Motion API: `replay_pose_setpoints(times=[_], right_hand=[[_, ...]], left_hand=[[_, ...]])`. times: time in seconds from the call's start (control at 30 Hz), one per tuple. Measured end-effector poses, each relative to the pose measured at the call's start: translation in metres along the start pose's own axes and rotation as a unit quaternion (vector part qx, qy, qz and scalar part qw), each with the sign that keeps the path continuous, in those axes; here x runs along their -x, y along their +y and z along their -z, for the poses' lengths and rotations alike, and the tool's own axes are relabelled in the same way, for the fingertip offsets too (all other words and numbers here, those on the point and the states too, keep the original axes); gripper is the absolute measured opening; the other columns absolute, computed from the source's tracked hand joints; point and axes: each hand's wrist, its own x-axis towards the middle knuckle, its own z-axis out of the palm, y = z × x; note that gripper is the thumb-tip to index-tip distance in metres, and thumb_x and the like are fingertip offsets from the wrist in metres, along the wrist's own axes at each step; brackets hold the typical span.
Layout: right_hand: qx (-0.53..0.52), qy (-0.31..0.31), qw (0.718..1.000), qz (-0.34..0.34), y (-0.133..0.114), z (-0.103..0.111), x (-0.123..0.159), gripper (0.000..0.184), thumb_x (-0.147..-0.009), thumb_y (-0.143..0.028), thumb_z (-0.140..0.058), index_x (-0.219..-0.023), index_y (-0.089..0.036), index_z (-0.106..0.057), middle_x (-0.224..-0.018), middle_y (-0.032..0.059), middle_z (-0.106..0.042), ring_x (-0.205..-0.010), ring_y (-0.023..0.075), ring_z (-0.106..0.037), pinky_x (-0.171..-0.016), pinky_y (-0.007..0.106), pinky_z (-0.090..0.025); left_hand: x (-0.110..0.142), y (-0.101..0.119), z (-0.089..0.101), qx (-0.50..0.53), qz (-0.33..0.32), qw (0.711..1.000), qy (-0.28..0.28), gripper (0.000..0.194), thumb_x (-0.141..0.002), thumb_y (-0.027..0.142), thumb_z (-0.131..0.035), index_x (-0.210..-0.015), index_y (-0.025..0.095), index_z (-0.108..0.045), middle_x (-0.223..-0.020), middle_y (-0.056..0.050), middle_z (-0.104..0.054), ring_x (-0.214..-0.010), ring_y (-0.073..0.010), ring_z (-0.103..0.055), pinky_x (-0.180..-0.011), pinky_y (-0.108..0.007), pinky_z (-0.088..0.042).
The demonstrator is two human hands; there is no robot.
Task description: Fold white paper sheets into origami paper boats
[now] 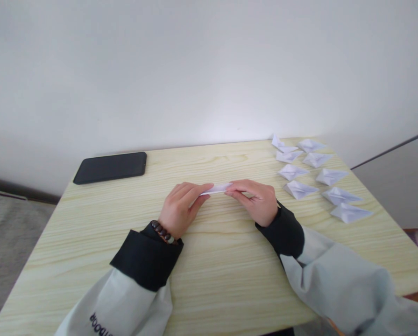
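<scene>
A narrow strip of folded white paper (217, 188) spans the gap between my two hands, just over the middle of the table. My left hand (184, 205) pinches its left end between thumb and fingers. At the other end, my right hand (254, 198) grips the paper the same way. The paper's two ends are hidden by the fingers. A dark bead bracelet (163, 232) circles my left wrist.
Several folded white paper shapes (300, 189) with pointed tips stand in two rows at the table's right side. A black phone (110, 168) lies at the back left. Behind the wood-grain table (212, 280) rises a white wall (209, 70).
</scene>
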Motion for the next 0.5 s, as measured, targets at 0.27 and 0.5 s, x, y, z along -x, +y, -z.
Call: replay_pose_setpoints(times=[0.27, 0.5], right_hand=[[-0.015, 0.042, 0.998, -0.048, -0.001, -0.004, 0.003, 0.017, -0.081, -0.021, -0.061, -0.098, -0.022, -0.063, -0.085, 0.0006, -0.072, -0.075, 0.0136, -0.069, -0.065, 0.023, -0.057], [0.006, 0.024, 0.999, -0.023, -0.002, -0.002, 0.002, 0.008, -0.081, -0.020, -0.061, -0.086, -0.022, -0.066, -0.082, 0.0012, -0.072, -0.073, 0.0130, -0.068, -0.068, 0.024, -0.057]], left_hand=[[-0.003, 0.008, 0.005, 0.022, 0.122, 0.992, -0.006, 0.017, -0.081, 0.028, -0.058, -0.092, 0.017, -0.066, -0.077, -0.002, -0.068, -0.068, -0.0127, -0.060, -0.066, -0.022, -0.047], [-0.005, 0.013, 0.008, 0.086, 0.193, 0.976, -0.049, 0.023, -0.077, 0.035, -0.061, -0.083, 0.014, -0.067, -0.071, -0.003, -0.067, -0.063, -0.0143, -0.060, -0.056, -0.023, -0.045]])
